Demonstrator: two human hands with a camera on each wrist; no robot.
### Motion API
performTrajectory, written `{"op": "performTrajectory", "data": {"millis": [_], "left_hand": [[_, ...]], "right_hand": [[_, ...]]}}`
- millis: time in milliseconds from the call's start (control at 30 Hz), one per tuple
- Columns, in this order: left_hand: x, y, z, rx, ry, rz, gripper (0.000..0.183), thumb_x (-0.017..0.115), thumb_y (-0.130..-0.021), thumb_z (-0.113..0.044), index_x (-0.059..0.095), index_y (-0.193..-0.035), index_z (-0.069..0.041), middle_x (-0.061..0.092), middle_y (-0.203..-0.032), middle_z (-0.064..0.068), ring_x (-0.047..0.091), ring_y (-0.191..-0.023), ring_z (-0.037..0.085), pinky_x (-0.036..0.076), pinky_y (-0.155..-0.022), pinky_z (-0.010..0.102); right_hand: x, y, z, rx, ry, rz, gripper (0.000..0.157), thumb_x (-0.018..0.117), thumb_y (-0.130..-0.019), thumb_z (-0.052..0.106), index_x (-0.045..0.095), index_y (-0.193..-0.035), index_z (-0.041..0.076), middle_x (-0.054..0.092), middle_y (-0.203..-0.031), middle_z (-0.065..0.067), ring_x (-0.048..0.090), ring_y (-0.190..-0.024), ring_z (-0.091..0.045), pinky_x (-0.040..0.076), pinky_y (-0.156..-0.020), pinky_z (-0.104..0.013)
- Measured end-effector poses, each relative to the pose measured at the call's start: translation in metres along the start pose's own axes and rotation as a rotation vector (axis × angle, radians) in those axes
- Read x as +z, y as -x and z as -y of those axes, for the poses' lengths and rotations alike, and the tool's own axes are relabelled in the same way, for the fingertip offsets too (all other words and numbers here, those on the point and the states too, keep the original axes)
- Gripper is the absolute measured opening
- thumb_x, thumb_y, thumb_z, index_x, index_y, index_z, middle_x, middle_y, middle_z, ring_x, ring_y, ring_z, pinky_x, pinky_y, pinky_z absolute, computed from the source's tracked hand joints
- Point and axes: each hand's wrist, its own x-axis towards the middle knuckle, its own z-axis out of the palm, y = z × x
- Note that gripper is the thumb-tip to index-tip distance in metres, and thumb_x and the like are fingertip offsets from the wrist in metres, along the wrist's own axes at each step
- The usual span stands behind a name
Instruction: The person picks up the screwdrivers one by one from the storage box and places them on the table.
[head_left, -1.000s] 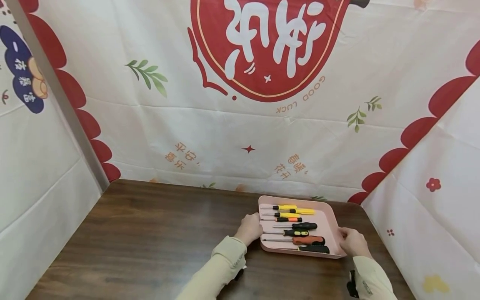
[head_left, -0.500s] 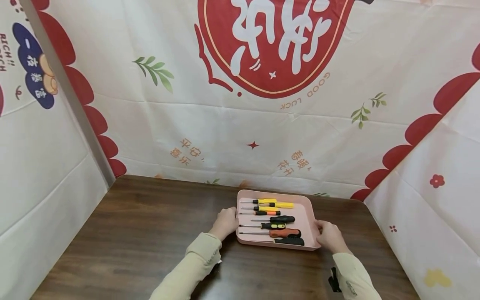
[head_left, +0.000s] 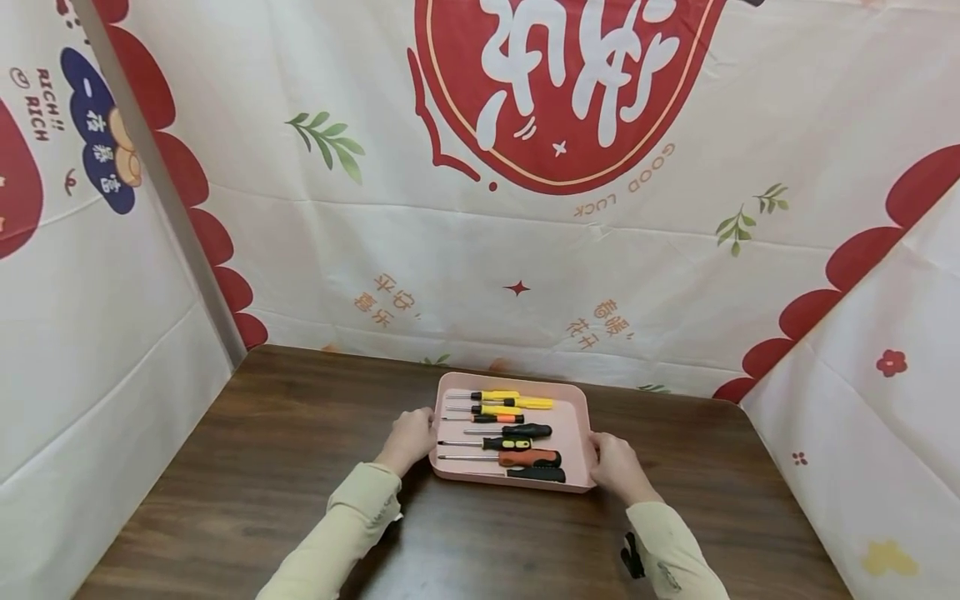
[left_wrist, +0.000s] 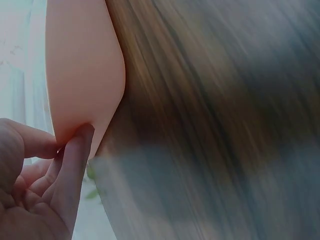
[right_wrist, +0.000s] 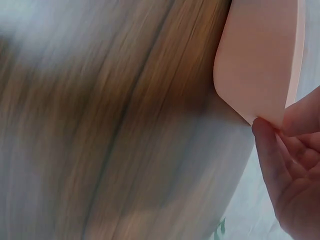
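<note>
We see the left hand pinching a tray at nine o'clock, right hand at three; tilting could slide its screwdrivers.

In the head view the light is soft and bright, and it spreads evenly over the white cloth. The table looks darker, with a pale shine near the front. The tray is well lit, and the screwdrivers look clear, though their thin metal ends are hard to see.

Both wrist views are dimmer and a bit blue. There the table is very blurry and streaky, with cloudy, shiny patches. The left hand and the right hand look much sharper. A small shadow sits where the left hand pinches the tray. A pale glow fills that view's top left corner.
</note>
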Motion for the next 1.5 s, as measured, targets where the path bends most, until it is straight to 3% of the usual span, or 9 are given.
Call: {"op": "performTrajectory", "data": {"millis": [133,567,1167,1500], "left_hand": [[-0.009,0.000,0.013,-0.027,-0.002,0.010,0.018,0.055,-0.083,-0.007,0.065,-0.096,-0.001,0.066,-0.090,0.014,0.062,-0.081,0.032,0.049,-0.068,0.043],[-0.033,-0.004,0.038,-0.049,0.005,0.008,0.020,0.056,-0.077,-0.005,0.067,-0.092,0.001,0.067,-0.088,0.013,0.062,-0.079,0.030,0.049,-0.068,0.043],[-0.035,-0.005,0.046,-0.049,0.019,0.017,0.015,0.057,-0.076,-0.004,0.067,-0.087,0.000,0.065,-0.079,0.010,0.059,-0.070,0.022,0.049,-0.064,0.038],[-0.043,-0.008,0.045,-0.012,-0.055,0.089,0.005,0.055,-0.077,-0.003,0.058,-0.074,-0.005,0.054,-0.066,0.004,0.048,-0.060,0.019,0.040,-0.053,0.032]], "right_hand": [[0.007,-0.004,0.012,-0.030,-0.029,-0.024,0.042,0.055,-0.066,-0.011,0.060,-0.108,-0.010,0.064,-0.094,-0.019,0.054,-0.072,-0.022,0.047,-0.062,-0.035],[0.020,-0.012,0.034,-0.102,-0.102,-0.023,0.038,0.056,-0.070,-0.009,0.060,-0.108,-0.010,0.064,-0.086,-0.014,0.056,-0.070,-0.018,0.048,-0.060,-0.030],[0.024,-0.013,0.036,-0.075,-0.197,-0.016,0.041,0.055,-0.071,-0.010,0.055,-0.112,-0.015,0.064,-0.087,-0.017,0.059,-0.072,-0.020,0.051,-0.061,-0.031],[0.027,-0.015,0.039,-0.064,-0.235,-0.040,0.037,0.059,-0.067,-0.010,0.059,-0.104,-0.013,0.062,-0.079,-0.013,0.058,-0.068,-0.018,0.050,-0.059,-0.029]]}}
